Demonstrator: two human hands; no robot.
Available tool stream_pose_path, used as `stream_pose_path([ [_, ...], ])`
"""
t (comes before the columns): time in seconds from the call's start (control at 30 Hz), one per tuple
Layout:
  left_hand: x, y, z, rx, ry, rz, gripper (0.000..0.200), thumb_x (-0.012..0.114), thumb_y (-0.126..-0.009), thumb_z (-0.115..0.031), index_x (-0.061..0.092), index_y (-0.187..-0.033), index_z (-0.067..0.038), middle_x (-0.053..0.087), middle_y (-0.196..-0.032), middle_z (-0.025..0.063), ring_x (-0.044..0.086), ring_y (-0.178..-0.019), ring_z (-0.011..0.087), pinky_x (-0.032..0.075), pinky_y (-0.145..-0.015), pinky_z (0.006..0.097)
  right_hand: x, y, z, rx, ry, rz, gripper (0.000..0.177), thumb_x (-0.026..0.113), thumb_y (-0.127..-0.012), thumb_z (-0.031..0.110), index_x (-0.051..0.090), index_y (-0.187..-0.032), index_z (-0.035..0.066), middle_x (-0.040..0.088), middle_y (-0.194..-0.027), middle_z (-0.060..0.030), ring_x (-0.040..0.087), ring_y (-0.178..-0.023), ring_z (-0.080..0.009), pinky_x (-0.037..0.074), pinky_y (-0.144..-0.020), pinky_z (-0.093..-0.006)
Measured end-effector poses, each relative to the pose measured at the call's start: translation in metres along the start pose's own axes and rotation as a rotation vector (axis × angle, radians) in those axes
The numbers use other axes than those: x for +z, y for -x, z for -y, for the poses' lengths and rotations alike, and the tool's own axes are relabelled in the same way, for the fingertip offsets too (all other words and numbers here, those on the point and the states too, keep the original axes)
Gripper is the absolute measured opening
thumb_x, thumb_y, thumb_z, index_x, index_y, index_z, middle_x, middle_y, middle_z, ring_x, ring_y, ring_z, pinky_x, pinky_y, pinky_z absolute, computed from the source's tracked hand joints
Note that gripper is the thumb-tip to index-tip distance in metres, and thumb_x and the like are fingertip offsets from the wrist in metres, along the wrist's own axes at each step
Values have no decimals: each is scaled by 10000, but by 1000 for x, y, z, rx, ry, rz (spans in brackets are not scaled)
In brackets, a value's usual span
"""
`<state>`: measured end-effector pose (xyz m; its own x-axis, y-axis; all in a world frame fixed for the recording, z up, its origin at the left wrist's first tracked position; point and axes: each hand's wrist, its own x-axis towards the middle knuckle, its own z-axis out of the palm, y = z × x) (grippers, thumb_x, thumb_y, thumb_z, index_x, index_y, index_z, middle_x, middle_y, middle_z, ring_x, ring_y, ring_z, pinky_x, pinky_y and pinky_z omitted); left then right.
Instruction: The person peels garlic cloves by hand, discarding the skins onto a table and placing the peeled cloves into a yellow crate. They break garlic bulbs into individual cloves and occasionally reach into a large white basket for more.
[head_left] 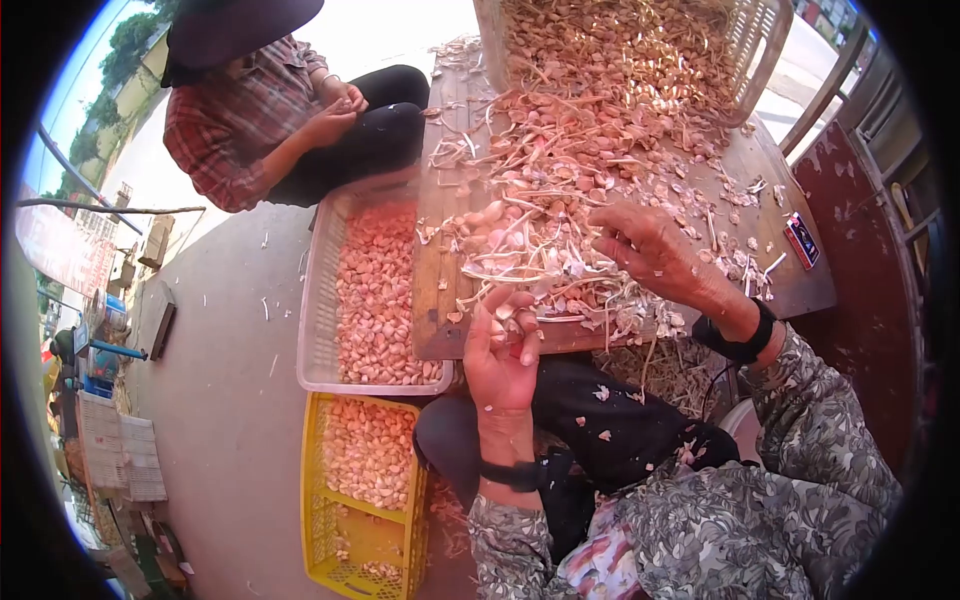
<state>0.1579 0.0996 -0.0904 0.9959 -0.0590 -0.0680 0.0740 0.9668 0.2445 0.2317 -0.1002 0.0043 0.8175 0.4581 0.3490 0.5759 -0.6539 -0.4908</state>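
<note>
My left hand (507,350) is at the near edge of the wooden table (437,300), palm up, its fingers curled around garlic cloves (512,318). Above the pile to the right hovers my right hand (655,255), back upward and fingers bent inward; whatever they may pinch is too small to make out. Between and beyond both hands spreads a heap of garlic cloves, dry stalks and papery skins (560,190).
A tipped crate (765,50) stands at the table's back. Left of the table are a pale tub (308,330) and a yellow crate (312,500), both holding cloves. Opposite sits a person in a plaid shirt (225,130). A small red-and-blue box (801,240) lies at right.
</note>
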Motion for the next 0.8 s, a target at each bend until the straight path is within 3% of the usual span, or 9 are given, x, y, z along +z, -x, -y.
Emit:
stream_pose_path([
  [0.1,-1,-2,1,-7,12,10,327,457,-928,-232,506,-1131,20,569,-991,166,558,-778,164,422,-460,202,4,8,-27,2,114,127,176,603,-797,117,564,-925,2,552,-753,-138,552,-719,-296,432,-652,-375],
  [0.27,-3,-2,2,1,14,-19,324,460,-928,-219,498,-1138,25,550,-990,169,542,-772,172,415,-453,203,16,13,-30,12,155,270,147,586,-739,88,530,-850,8,517,-770,-157,547,-756,-339,428,-652,-412],
  [0.43,-3,-3,0,4,40,-6,335,455,-930,-209,477,-1152,41,523,-988,169,523,-763,177,405,-453,207,24,9,-28,96,230,302,172,593,-724,128,487,-797,13,505,-804,-164,543,-754,-358,433,-639,-434],
  [0.53,-3,-2,-1,7,40,0,335,451,-931,-205,474,-1150,48,519,-986,167,515,-753,174,404,-455,206,22,9,-25,44,209,271,173,590,-717,119,477,-777,2,510,-776,-168,539,-733,-368,432,-629,-424],
  [0.67,-2,-1,-1,21,28,-19,338,456,-927,-203,470,-1156,46,519,-979,165,510,-745,166,400,-451,203,22,16,-50,14,95,149,146,573,-752,118,491,-780,0,519,-724,-121,547,-664,-275,422,-558,-355],
  [0.73,-1,0,-1,26,24,-24,340,459,-926,-203,469,-1157,46,520,-976,166,510,-743,164,398,-449,202,11,17,-53,413,-510,234,99,547,-793,115,521,-797,20,519,-703,-60,515,-618,-149,387,-498,-261],
  [0.77,-1,0,-1,30,18,-40,342,462,-923,-203,469,-1156,47,522,-972,166,509,-737,163,396,-447,201,-4,19,-41,712,-883,179,82,537,-825,119,541,-828,37,510,-703,-8,475,-583,-71,354,-465,-203],
  [0.8,-1,0,-1,34,13,-53,344,466,-921,-203,469,-1156,48,524,-969,166,509,-730,162,395,-445,201,-7,21,-45,714,-878,175,82,537,-825,119,541,-828,37,510,-703,-8,475,-583,-71,354,-465,-203],
])
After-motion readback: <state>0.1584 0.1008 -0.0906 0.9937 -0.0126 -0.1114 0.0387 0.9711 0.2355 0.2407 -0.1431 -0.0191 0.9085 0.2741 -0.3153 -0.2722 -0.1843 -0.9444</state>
